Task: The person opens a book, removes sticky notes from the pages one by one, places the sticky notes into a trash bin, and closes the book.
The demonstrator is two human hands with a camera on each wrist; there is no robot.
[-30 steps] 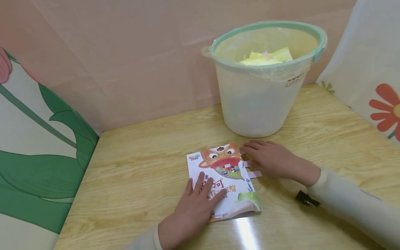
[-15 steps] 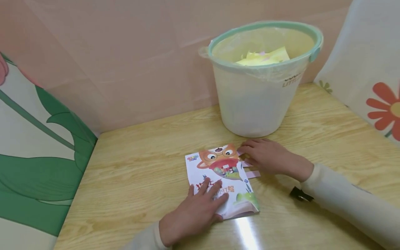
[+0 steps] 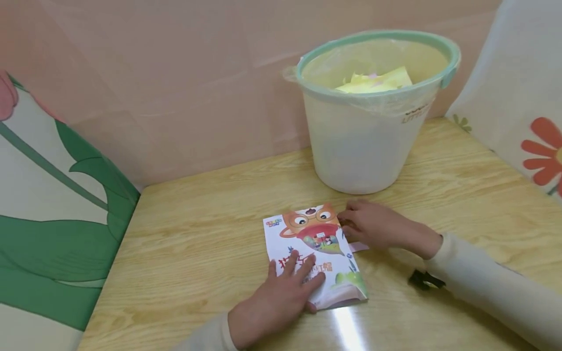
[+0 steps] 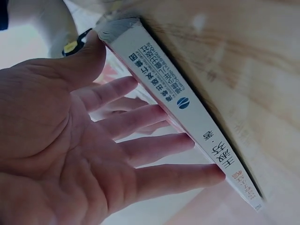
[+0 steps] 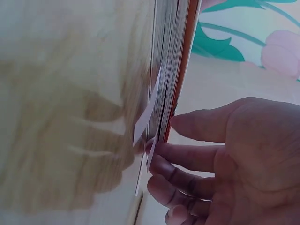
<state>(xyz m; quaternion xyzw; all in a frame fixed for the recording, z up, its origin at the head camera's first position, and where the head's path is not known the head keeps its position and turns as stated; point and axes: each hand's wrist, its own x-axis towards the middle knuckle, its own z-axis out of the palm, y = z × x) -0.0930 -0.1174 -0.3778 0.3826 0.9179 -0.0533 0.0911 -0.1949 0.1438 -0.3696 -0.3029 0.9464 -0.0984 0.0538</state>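
My left hand [image 3: 274, 302] lies flat, fingers straight, on the near half of the thin children's picture book with a glossy cartoon-fox cover [image 3: 313, 253], which lies closed on the pale wood-grain table [image 3: 197, 243]. My right hand [image 3: 377, 226] is at the book's far fore-edge corner, thumb on the cover and fingers curled against the page edges, where pale pink paper strips [image 5: 145, 117] protrude from between the leaves; whether a strip is actually pinched I cannot tell. Beyond this hand stands the translucent white plastic bucket with a green rim [image 3: 369, 141], holding yellow paper scraps.

Judged handling: the book is light and flexible, its cover slick, so it slides unless pressed. The strips are flimsy and tear easily; take 1 close to the page edge, beside my fingertips.
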